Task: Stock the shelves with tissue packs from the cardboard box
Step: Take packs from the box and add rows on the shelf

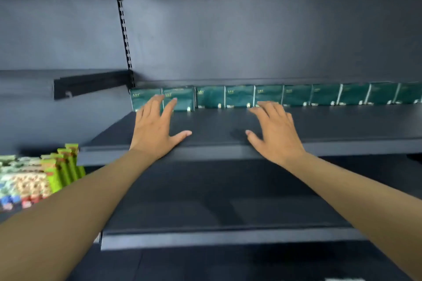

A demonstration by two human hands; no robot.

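Observation:
Several dark green tissue packs stand upright in a row along the back of a dark shelf, from its left end to the right edge of view. My left hand is spread open over the shelf, fingertips at the two leftmost packs. My right hand is also spread open, palm down, its fingertips close to the foot of a pack near the middle of the row. Neither hand holds anything. The cardboard box is out of view.
A second dark shelf runs below, nearer to me. At the lower left, green and multicoloured product packs fill a neighbouring shelf. A slotted upright rail and a bracket stand at the shelf's back left.

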